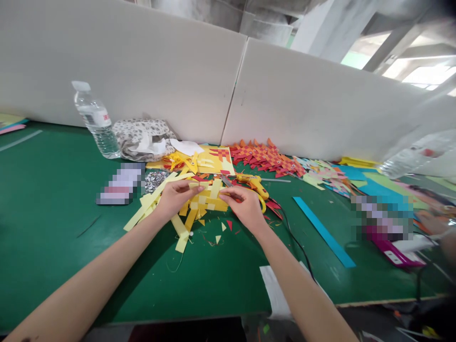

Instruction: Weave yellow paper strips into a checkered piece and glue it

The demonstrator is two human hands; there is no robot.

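Both my forearms are uncovered all the way from the near edge of the desk [53, 199] up to the wrists. My left hand [173, 197] and my right hand [245, 205], over the middle of the desk, are bare as well, with slim fingers. The nails are too small to make out. My upper arms lie out of view, behind the desk's near edge.

the left hand [174, 197] covers one edge of the yellow woven strips [208, 199]; the right hand [244, 206] hides part of the handle of the yellow scissors [253, 183]. a pixelated patch [121, 190] sits just left of the left hand, a second pixelated patch [383, 216] well right of the right hand, where a blurred bottle [416, 159] and another person's hand [432, 221] meet the edge.
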